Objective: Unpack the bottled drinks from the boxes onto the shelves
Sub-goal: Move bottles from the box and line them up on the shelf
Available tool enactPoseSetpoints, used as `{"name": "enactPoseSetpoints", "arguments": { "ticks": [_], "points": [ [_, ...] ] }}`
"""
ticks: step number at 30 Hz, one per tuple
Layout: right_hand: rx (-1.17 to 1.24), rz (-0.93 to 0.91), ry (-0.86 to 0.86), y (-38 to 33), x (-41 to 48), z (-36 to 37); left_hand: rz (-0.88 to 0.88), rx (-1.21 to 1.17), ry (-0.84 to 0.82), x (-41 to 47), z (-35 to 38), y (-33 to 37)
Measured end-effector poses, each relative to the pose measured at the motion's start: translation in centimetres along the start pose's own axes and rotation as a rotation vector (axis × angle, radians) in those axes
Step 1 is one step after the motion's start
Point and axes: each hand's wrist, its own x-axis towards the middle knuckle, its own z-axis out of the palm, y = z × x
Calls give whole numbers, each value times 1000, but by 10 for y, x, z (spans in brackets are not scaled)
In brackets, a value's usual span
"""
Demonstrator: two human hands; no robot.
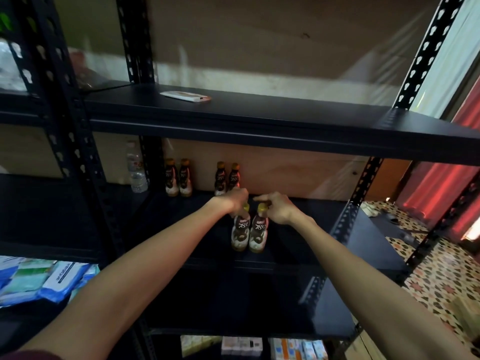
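We see the left hand [232, 200] curled round the cap of the left bottle [240, 232], and the right hand [275, 207] pinching the cap of the right bottle [258, 231]. Both stand upright, touching, on the middle shelf [319, 224]. 4 back bottles [179, 178] stand behind, near a water bottle [136, 168].

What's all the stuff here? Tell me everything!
back coffee bottles: four, brown with gold caps, two pairs on the middle shelf
left front coffee bottle: one, brown with gold cap, middle shelf
right front coffee bottle: one, same colours, beside it
water bottle: one, clear, left of the back bottles
flat packet: one, white and orange, upper shelf
soft packs: several, blue and white, lower left
small boxes: several, pale, very bottom
shelf rack: one, black, all around
floor tiles: many, patterned, right
left grip: one, bare, gripping left front bottle's top
right grip: one, bare, gripping right front bottle's top
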Motion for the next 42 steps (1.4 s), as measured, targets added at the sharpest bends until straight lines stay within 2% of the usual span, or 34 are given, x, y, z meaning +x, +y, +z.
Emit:
{"name": "enactPoseSetpoints", "arguments": {
  "ticks": [7,12,17,24,29,33,38,42],
  "points": [
    [49,15,48,3,-1,10,-19,9,-9,0,3,3],
    [8,-12,-41,-1,1,2,-29,13,-2,-3,2,3],
    [41,6,15,7,1,9,-20,-2,0,-6,4,3],
    [48,-39,-6,15,7,12,6,-64,7,-8,6,0],
    [251,-25,-33,29,2,20,1,-272,38,-12,28,-20],
    [461,39,50,55,-10,47,-108,-525,64,-28,74,-34],
    [446,124,75,79,-8,82,-155,-602,206,-21,114,-28],
    [451,137,153,93,-8,78,-138,-643,203,-5,113,-13]
  ]
}}
